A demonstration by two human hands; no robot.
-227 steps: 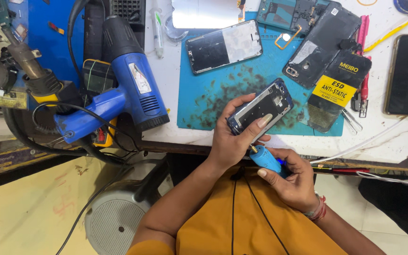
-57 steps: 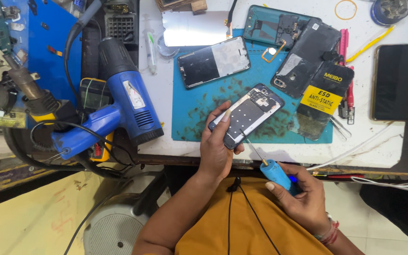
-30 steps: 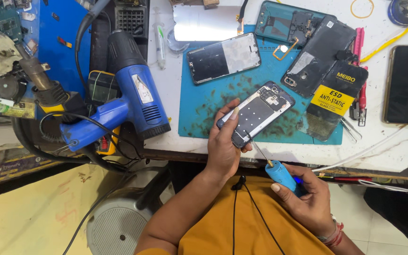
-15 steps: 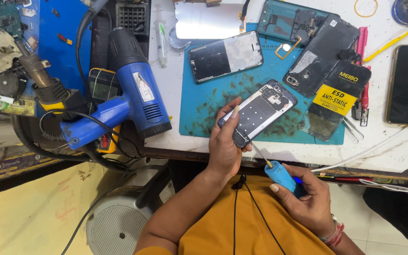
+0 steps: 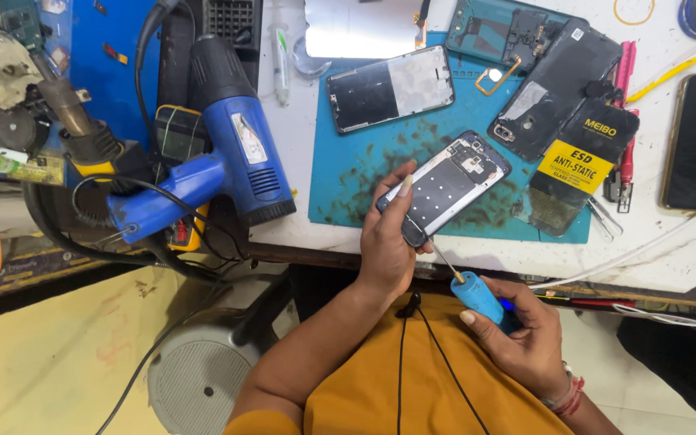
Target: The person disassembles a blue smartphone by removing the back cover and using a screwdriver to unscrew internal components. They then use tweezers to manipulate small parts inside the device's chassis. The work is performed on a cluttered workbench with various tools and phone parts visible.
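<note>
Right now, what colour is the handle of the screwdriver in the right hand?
Light blue. The screwdriver handle shows clearly in the head view, gripped by the right hand.

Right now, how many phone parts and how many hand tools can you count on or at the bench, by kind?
Opened phone frame, held in the left hand: 1
Loose phone panels on the blue mat: 3
Screwdriver, in the right hand: 1
Heat gun: 1
Total: 6

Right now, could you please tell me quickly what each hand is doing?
Left hand: closed on the opened phone, held over the blue mat.
Right hand: closed on the blue screwdriver, tip at the phone.
</note>
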